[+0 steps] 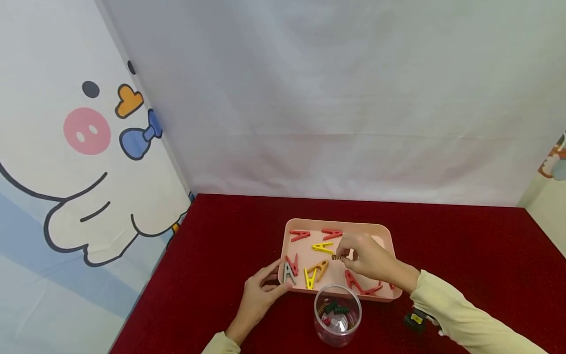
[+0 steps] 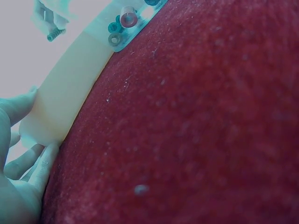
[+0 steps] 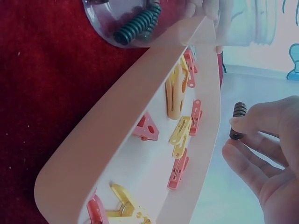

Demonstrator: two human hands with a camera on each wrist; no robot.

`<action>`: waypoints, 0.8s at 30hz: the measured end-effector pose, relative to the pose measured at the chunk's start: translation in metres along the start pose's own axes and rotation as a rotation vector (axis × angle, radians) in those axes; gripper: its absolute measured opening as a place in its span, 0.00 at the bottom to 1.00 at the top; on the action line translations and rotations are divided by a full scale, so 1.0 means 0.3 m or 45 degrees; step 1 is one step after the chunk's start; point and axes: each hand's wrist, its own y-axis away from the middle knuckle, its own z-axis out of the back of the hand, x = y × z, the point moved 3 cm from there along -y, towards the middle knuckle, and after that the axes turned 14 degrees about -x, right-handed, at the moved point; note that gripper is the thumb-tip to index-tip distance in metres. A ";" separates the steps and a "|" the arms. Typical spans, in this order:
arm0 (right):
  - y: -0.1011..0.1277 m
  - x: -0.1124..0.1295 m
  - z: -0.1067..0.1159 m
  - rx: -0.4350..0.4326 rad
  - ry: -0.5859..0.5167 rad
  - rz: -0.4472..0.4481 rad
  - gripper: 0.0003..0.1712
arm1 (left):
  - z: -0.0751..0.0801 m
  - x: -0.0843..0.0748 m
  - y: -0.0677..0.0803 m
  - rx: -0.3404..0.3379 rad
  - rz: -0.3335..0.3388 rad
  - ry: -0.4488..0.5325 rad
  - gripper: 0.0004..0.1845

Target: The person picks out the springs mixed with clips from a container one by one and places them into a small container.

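A pink tray (image 1: 385, 231) lies on the red cloth with several red, yellow and grey clothespins in it. My right hand (image 1: 348, 252) hovers over the tray's middle and pinches a small dark spring (image 1: 338, 256) between thumb and fingers; the right wrist view shows that spring (image 3: 238, 120) above the tray rim (image 3: 140, 107). My left hand (image 1: 270, 281) grips the tray's near left corner, close to a grey clothespin (image 1: 289, 272). In the left wrist view its fingers (image 2: 28, 161) wrap the tray wall (image 2: 70, 88). A clear jar (image 1: 338, 317) holding several springs stands just in front of the tray.
A small black and yellow object (image 1: 415, 319) lies on the cloth by my right sleeve. The red cloth (image 1: 221, 236) runs left and right of the tray. A white backdrop rises behind, and a cartoon curtain hangs on the left.
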 end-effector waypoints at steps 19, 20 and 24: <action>0.026 0.049 0.036 -0.040 -0.047 0.036 0.16 | 0.008 -0.117 0.028 -0.030 -0.032 -0.012 0.31; 0.027 0.051 0.037 -0.039 -0.055 0.037 0.16 | 0.008 -0.117 0.027 -0.026 -0.029 -0.013 0.31; 0.034 0.057 0.043 -0.028 -0.081 0.039 0.16 | 0.009 -0.116 0.027 -0.001 -0.002 -0.017 0.32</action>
